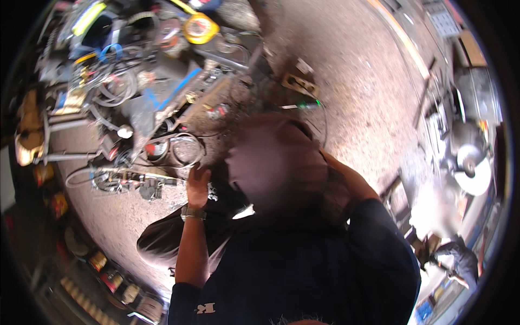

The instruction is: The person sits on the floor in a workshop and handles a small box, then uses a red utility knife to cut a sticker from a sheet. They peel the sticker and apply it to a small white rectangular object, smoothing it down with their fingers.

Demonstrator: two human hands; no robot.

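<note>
Currently left hand [198, 188] spread near metal-part row [150, 190], long axis pointing rightward; right hand hidden, can't tell grip.

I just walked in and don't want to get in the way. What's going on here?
Someone seems to be crouched or seated low, a brown cloth-covered shape, probably a knee, before them. Their left hand, with a watch at the wrist, looks open and empty, near a coil. Their right forearm runs behind the brown shape, so the right hand is hidden and I can't tell what it holds. Past the left hand lies clutter, including a yellow tape measure.
</note>
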